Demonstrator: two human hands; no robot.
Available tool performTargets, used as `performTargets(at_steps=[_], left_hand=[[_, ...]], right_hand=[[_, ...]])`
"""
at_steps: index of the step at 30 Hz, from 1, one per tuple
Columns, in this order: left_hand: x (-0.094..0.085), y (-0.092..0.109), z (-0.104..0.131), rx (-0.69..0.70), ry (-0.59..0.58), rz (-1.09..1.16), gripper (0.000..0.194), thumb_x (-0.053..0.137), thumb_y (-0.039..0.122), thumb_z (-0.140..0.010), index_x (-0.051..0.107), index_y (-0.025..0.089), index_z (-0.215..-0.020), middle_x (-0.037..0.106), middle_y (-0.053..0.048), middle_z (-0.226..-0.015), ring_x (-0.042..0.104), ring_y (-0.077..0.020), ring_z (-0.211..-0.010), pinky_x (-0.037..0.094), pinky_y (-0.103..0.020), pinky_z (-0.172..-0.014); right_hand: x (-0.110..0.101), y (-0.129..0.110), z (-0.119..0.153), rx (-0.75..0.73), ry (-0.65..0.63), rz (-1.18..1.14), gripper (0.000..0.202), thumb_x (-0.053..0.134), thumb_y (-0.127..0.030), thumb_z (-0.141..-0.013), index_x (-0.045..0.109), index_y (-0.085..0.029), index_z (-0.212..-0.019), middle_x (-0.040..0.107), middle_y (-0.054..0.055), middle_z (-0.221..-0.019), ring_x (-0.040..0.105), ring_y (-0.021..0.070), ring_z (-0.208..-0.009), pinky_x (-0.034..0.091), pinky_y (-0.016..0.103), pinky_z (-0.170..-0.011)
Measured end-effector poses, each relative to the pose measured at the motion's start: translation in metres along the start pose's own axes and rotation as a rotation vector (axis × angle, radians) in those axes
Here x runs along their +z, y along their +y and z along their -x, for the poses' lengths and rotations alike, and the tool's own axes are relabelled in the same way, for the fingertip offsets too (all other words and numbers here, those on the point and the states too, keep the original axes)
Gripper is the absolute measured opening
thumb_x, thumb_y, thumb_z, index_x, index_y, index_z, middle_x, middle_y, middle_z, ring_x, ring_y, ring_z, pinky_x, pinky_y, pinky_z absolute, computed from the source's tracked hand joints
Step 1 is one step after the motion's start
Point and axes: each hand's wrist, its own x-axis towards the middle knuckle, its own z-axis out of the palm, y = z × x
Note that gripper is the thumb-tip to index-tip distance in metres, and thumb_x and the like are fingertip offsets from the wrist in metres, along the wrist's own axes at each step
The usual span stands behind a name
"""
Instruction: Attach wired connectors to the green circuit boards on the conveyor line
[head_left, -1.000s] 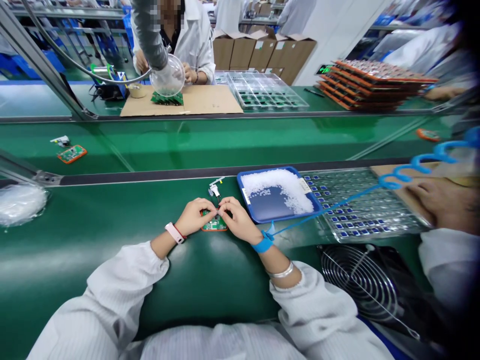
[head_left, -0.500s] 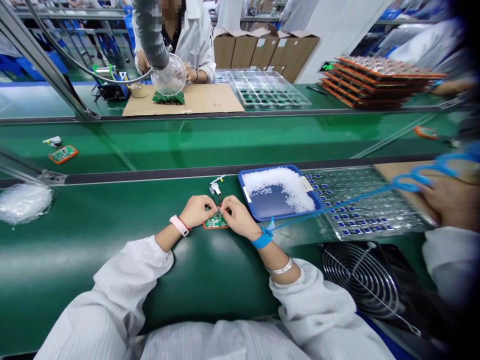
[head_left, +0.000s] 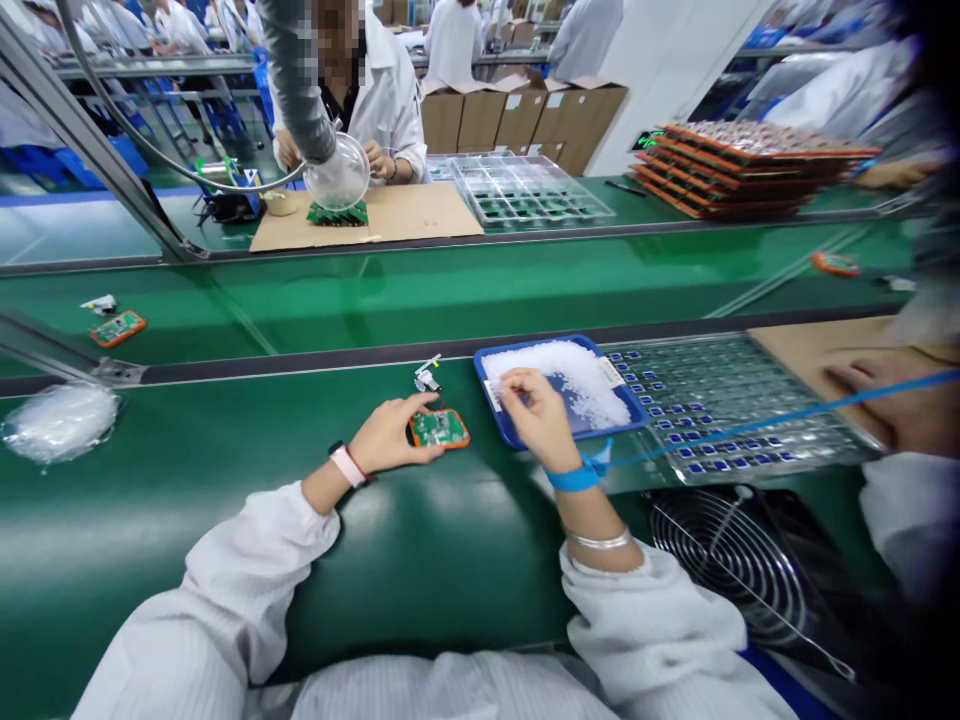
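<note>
Clamping orange-edged circuit board (head_left: 442, 429) by far and near edges in left hand (head_left: 390, 432). Pinching right hand (head_left: 538, 412) together at tips, over blue tray (head_left: 600, 433) of white pellets (head_left: 570, 358); cannot tell if on anything. Just beyond left hand, small white part (head_left: 427, 381); right of right hand, clear tray (head_left: 780, 400).

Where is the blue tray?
In the head view, the blue tray sits right of centre, between the board in the left hand and a clear tray.

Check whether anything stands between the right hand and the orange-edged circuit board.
Only the blue tray's left rim and some green tabletop lie between the right hand and the circuit board. The left hand is around the board's left end.
</note>
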Motion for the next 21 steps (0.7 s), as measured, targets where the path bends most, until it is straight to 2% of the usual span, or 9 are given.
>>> performTargets(at_steps=[2, 4, 6, 8, 10, 13, 15, 18, 21], left_hand=[[-0.014, -0.009, -0.027, -0.094, 0.093, 0.256, 0.067, 0.069, 0.042, -0.07, 0.041, 0.019, -0.127, 0.066, -0.01, -0.105, 0.063, -0.0227, -0.094, 0.048, -0.038, -0.085], [-0.031, -0.023, -0.057, -0.136, 0.268, 0.433, 0.063, 0.066, 0.039, -0.073, 0.039, 0.015, -0.125, 0.065, -0.013, -0.106, 0.064, -0.0217, -0.093, 0.05, -0.037, -0.082], [-0.048, -0.041, -0.083, -0.099, 0.507, 0.41, 0.062, 0.067, 0.037, -0.073, 0.039, 0.015, -0.124, 0.061, -0.015, -0.115, 0.061, -0.0217, -0.101, 0.048, -0.037, -0.087], [-0.063, -0.062, -0.101, -0.049, 0.68, 0.267, 0.063, 0.069, 0.034, -0.072, 0.04, 0.016, -0.125, 0.057, -0.014, -0.122, 0.056, -0.022, -0.111, 0.044, -0.038, -0.094], [-0.073, -0.084, -0.109, -0.037, 0.726, 0.1, 0.063, 0.07, 0.031, -0.07, 0.042, 0.016, -0.125, 0.055, -0.013, -0.125, 0.052, -0.0231, -0.115, 0.041, -0.039, -0.1], [-0.078, -0.114, -0.107, -0.099, 0.637, -0.089, 0.064, 0.072, 0.027, -0.067, 0.045, 0.013, -0.124, 0.054, -0.015, -0.125, 0.051, -0.027, -0.116, 0.037, -0.044, -0.103], [-0.08, -0.122, -0.104, -0.147, 0.619, -0.163, 0.067, 0.071, 0.025, -0.066, 0.044, 0.012, -0.125, 0.051, -0.017, -0.128, 0.047, -0.0295, -0.12, 0.034, -0.046, -0.104], [-0.083, -0.101, -0.104, -0.122, 0.733, -0.182, 0.067, 0.066, 0.025, -0.071, 0.039, 0.012, -0.13, 0.045, -0.018, -0.134, 0.039, -0.029, -0.127, 0.029, -0.046, -0.108], [-0.086, -0.035, -0.097, 0.051, 0.788, -0.031, 0.055, 0.057, 0.035, -0.081, 0.039, 0.016, -0.13, 0.046, -0.014, -0.134, 0.043, -0.0264, -0.125, 0.035, -0.042, -0.104]], right_hand=[[-0.009, 0.014, -0.005, 0.051, 0.075, 0.04, 0.016, 0.051, -0.033, -0.08, 0.054, -0.019, -0.074, 0.057, 0.007, -0.085, 0.054, 0.0182, -0.083, 0.044, 0.032, -0.073], [-0.014, 0.025, -0.008, 0.079, 0.106, 0.075, 0.019, 0.05, -0.035, -0.079, 0.054, -0.018, -0.072, 0.057, 0.006, -0.083, 0.053, 0.018, -0.08, 0.044, 0.031, -0.07], [-0.016, 0.033, -0.01, 0.09, 0.11, 0.098, 0.02, 0.05, -0.036, -0.078, 0.054, -0.018, -0.071, 0.057, 0.006, -0.081, 0.053, 0.0178, -0.078, 0.044, 0.031, -0.069], [-0.018, 0.037, -0.01, 0.093, 0.107, 0.115, 0.021, 0.05, -0.037, -0.077, 0.055, -0.018, -0.071, 0.057, 0.007, -0.081, 0.053, 0.0183, -0.078, 0.044, 0.032, -0.068], [-0.018, 0.04, -0.011, 0.095, 0.102, 0.135, 0.021, 0.05, -0.037, -0.077, 0.055, -0.018, -0.07, 0.058, 0.007, -0.082, 0.053, 0.0192, -0.078, 0.044, 0.033, -0.068], [-0.019, 0.044, -0.011, 0.096, 0.095, 0.154, 0.021, 0.049, -0.037, -0.077, 0.056, -0.018, -0.069, 0.058, 0.007, -0.081, 0.053, 0.02, -0.079, 0.043, 0.034, -0.067], [-0.019, 0.046, -0.011, 0.099, 0.088, 0.159, 0.021, 0.049, -0.037, -0.077, 0.056, -0.018, -0.069, 0.059, 0.008, -0.081, 0.053, 0.0204, -0.079, 0.043, 0.034, -0.067], [-0.018, 0.048, -0.011, 0.094, 0.065, 0.178, 0.021, 0.049, -0.037, -0.077, 0.056, -0.019, -0.069, 0.059, 0.008, -0.081, 0.053, 0.0213, -0.08, 0.043, 0.035, -0.068], [-0.017, 0.05, -0.012, 0.063, 0.054, 0.2, 0.021, 0.049, -0.036, -0.078, 0.056, -0.019, -0.069, 0.059, 0.007, -0.079, 0.053, 0.0215, -0.078, 0.042, 0.036, -0.069]])
